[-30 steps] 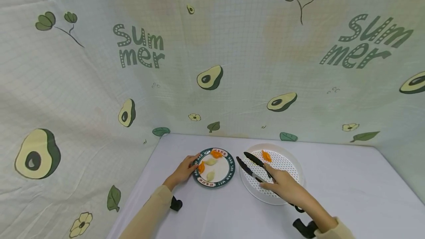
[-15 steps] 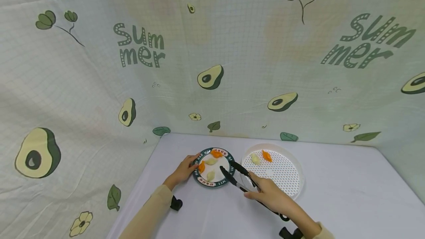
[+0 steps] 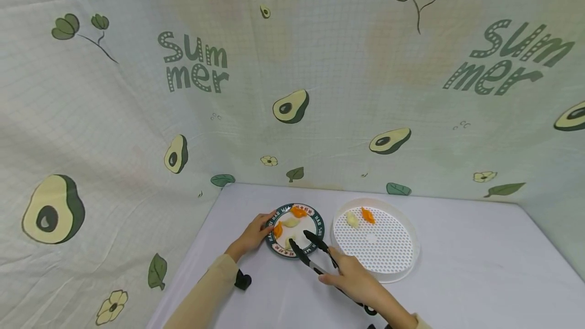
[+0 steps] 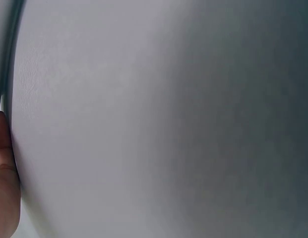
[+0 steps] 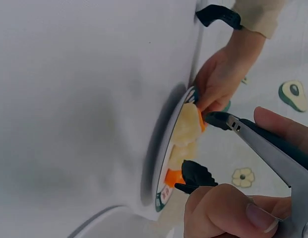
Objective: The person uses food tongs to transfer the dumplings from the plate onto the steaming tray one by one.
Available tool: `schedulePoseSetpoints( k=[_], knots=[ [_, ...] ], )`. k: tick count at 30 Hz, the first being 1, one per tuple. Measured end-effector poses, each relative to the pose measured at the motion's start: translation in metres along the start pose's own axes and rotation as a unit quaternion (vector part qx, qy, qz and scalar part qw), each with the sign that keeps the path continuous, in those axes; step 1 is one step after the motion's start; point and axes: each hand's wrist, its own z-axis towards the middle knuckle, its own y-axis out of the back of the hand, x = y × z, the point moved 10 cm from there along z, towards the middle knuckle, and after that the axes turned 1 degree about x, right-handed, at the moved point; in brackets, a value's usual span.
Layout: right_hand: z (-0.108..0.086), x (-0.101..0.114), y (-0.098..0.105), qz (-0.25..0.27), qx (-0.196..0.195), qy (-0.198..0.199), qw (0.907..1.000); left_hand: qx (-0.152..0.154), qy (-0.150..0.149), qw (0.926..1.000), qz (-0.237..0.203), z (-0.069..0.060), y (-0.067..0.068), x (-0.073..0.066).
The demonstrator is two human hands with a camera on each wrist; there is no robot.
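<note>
At the rim of a green-patterned plate (image 3: 319, 225), my left hand (image 3: 250, 235) grips the left side, thumb on top. Two orange pieces (image 3: 299, 212) and two pale pieces (image 3: 291, 222) lie on the plate. My right hand (image 3: 355, 279) holds black-tipped metal tongs (image 3: 315, 268), their arms spread, over the plate's lower right. One tip is beside the nearer pale piece (image 3: 288, 243), partly covering it. In the right wrist view the tongs (image 5: 265, 148) have nothing between their tips. The left wrist view shows only part of my left hand (image 4: 5, 198) at its edge.
Right of the plate stands a round white perforated tray (image 3: 413, 258), with one pale piece (image 3: 352, 219) and one orange piece (image 3: 367, 215) near its back left. A patterned cloth (image 3: 338, 90) hangs behind the white table (image 3: 475, 258).
My right hand has carried the tongs left and toward the front, from above the tray to above the plate. The pale piece on the tray has come into view. My left hand stays in place.
</note>
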Motion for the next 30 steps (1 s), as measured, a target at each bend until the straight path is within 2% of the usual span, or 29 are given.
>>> schedulePoseSetpoints(
  k=[14, 21, 30],
  knots=[
    [0.012, -0.002, -0.030, 0.018, 0.023, -0.023, 0.9993, -0.005, -0.013, 0.9999, 0.004, 0.000, 0.002, -0.002],
    [0.020, 0.000, -0.033, 0.007, 0.017, -0.026, 0.9995, -0.005, -0.010, 0.9999, 0.004, 0.001, 0.001, 0.001],
    [0.026, 0.000, -0.034, -0.021, 0.017, -0.053, 0.9982, -0.003, -0.008, 1.0000, -0.004, 0.000, 0.001, 0.000]
  ],
)
